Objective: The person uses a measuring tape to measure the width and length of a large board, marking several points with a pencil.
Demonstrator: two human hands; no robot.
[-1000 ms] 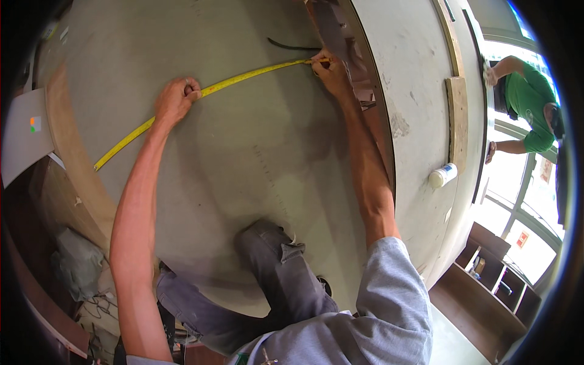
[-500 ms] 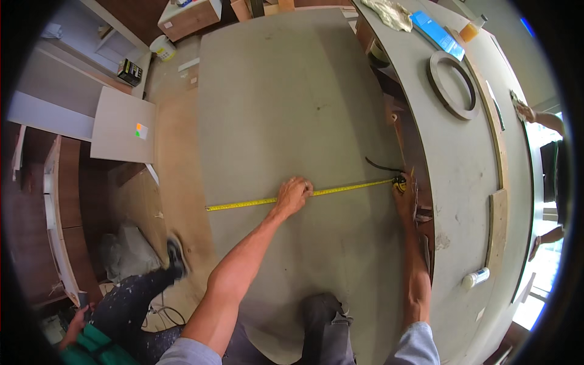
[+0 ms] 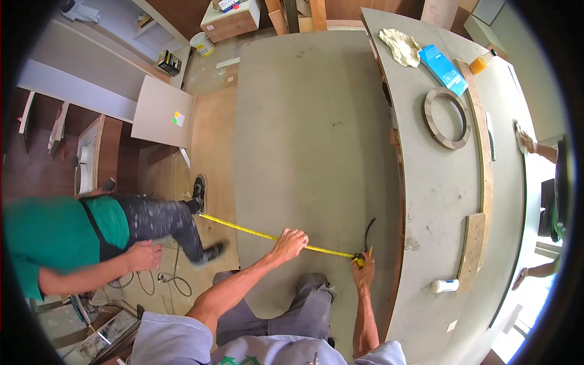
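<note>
A tape measure (image 3: 359, 261) with a yellow-and-black case is in my right hand (image 3: 364, 275), fingers closed around it. A thin yellowish stick like a pencil (image 3: 370, 250) pokes up beside it, and a dark strap (image 3: 370, 227) curves away from the case. From there the yellow blade (image 3: 243, 230) runs left, past the left edge of a large grey board (image 3: 304, 121), its tip near a co-worker's shoe. My left hand (image 3: 290, 244) pinches the blade partway along, above the board. How high the blade is over the board, I cannot tell.
Close on my left, a co-worker in a green shirt (image 3: 109, 225) stands among cables (image 3: 176, 283). The raised grey worktop (image 3: 426, 201) to the right bears a roll of edging (image 3: 431, 118), a blue box (image 3: 443, 70), a cloth (image 3: 399, 47), wooden strips and a white bottle (image 3: 445, 286). Another person's hands touch its far side.
Both hands have drawn toward me, the right one leaving the worktop's edge and moving left. The blade's tip now extends beyond the board's left edge. The green-shirted co-worker shows much more fully.
</note>
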